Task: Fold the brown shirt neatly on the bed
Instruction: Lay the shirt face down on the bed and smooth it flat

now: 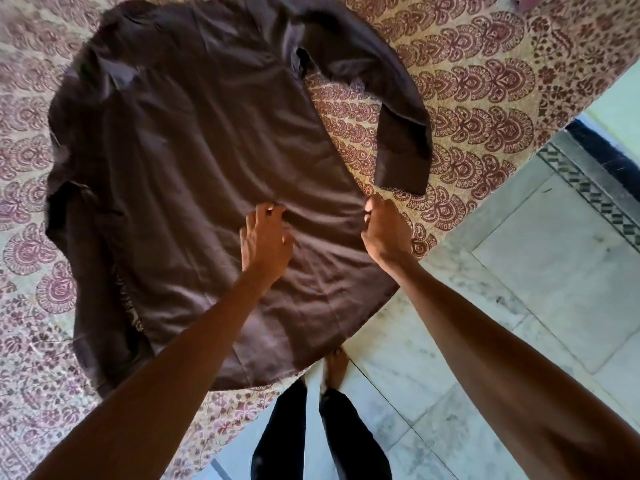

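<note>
The brown shirt [194, 161] lies spread flat on the bed [485, 84], which has a cream cover printed with maroon motifs. One sleeve [398, 109] curves out on the right side and another sleeve [86, 271] lies along the left. My left hand [265, 240] rests on the lower middle of the shirt, fingers curled and pinching a fold of cloth. My right hand [384, 226] is closed in a fist on the shirt's right side edge, just below the right sleeve's cuff.
The bed's near edge runs diagonally from lower left to upper right. Beyond it lies a pale marble floor [519, 306] with a dark patterned border strip [595, 199]. My legs in dark trousers [311, 434] and a bare foot stand beside the bed.
</note>
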